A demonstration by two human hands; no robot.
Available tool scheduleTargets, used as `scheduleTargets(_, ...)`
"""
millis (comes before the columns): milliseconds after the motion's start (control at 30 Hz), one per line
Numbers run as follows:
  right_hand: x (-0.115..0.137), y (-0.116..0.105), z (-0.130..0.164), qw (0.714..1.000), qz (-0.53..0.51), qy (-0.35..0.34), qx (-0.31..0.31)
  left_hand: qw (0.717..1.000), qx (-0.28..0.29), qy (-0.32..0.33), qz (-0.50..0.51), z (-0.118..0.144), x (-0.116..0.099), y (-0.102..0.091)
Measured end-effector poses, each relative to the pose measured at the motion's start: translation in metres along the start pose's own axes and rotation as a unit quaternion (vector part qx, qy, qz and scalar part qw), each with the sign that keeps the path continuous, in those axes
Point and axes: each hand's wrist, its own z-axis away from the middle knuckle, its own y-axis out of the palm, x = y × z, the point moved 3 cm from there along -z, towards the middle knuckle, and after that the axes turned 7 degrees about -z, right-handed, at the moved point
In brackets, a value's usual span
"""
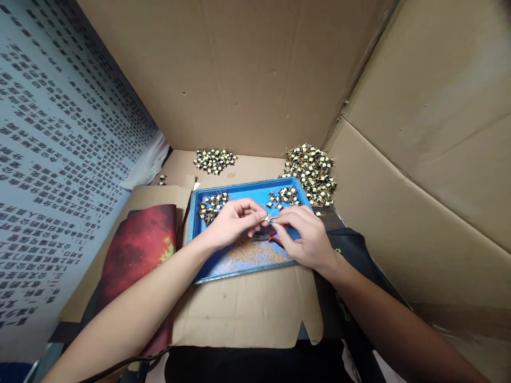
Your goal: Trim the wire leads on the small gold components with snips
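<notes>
My left hand [233, 223] and my right hand [305, 236] meet over a blue tray [199, 250]. Both pinch one small component with thin wires [269, 217] between their fingertips. Red-handled pliers [273, 235] lie on the tray just under my hands, partly hidden by my right hand. Two small heaps of the same yellow-and-black components sit at the tray's far end, one on the left [212, 205] and one on the right [284, 197]. Fine wire clippings [251, 252] are scattered on the tray's near half.
Two bigger heaps of components lie on the cardboard behind the tray, at back centre [214, 160] and back right [313, 171]. Cardboard walls [419, 175] close in the back and right. A printed sheet [51, 175] stands at left, a red mat [138, 247] beside the tray.
</notes>
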Motion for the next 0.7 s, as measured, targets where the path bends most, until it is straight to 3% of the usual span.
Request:
scheduleTargets(200,0.003,0.003,-0.003,0.996,-0.074,0.038,0.011,0.997,0.043,-0.017,0.062,0.000,0.002,-0.001)
scheduleTargets(400,-0.007,0.000,-0.006,0.980,-0.159,0.120,-0.007,0.998,0.057,-0.013,0.036,0.000,0.003,0.000)
scheduleTargets(700,-0.002,0.001,0.001,0.999,-0.032,0.023,-0.018,0.997,0.056,-0.010,-0.042,0.001,0.006,0.001)
